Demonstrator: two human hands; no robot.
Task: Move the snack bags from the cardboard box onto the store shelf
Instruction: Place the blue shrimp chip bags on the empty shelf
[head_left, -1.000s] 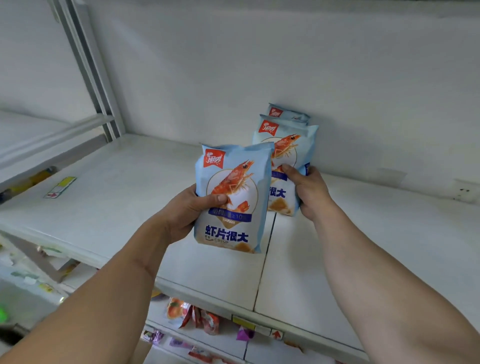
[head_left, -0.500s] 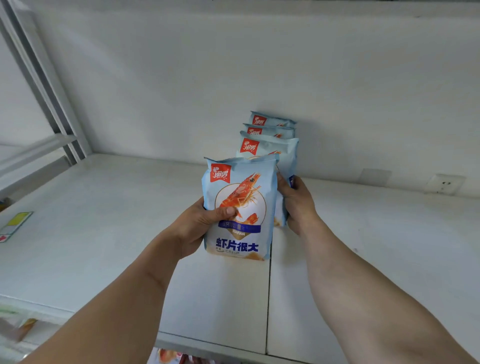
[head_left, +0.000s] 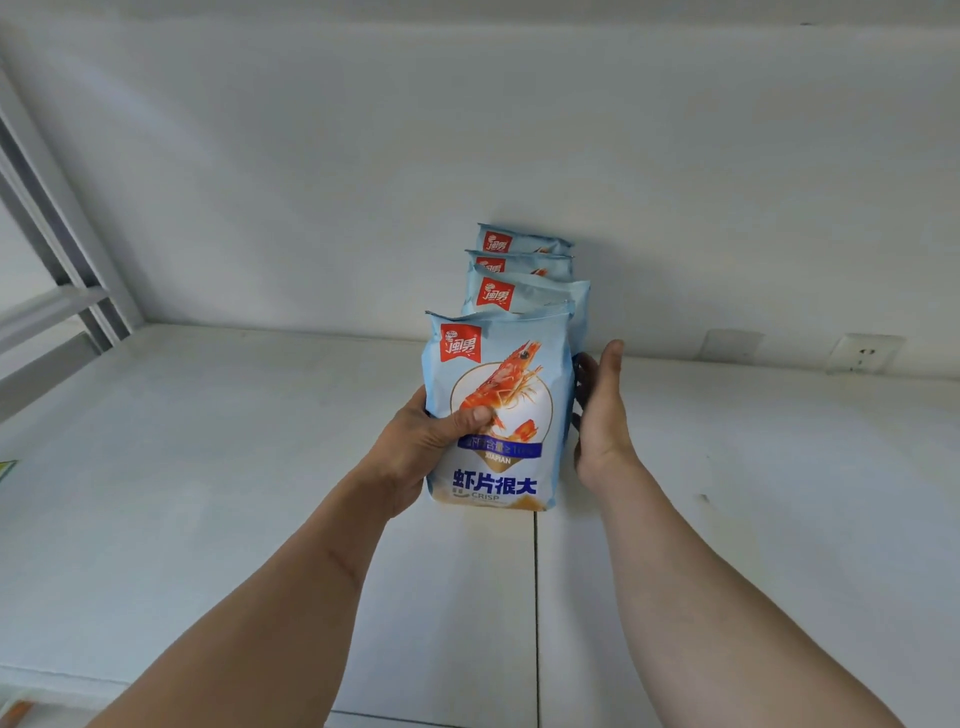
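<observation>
Four snack bags (head_left: 496, 415) — one shelf (head_left: 208, 467)

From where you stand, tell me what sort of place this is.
Most likely a shop aisle being stocked: a wide white metal shelf with a back panel, four identical shrimp crisp bags lined front to back, the front bag gripped by the left hand.

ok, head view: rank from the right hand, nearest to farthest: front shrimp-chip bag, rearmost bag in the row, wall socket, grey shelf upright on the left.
Measured from the right hand:
1. Front shrimp-chip bag, directly left of the hand, gripped by the left hand.
2. Rearmost bag, behind, against the back wall.
3. Wall socket, far right on the back wall.
4. Grey shelf upright, far left edge.
</observation>
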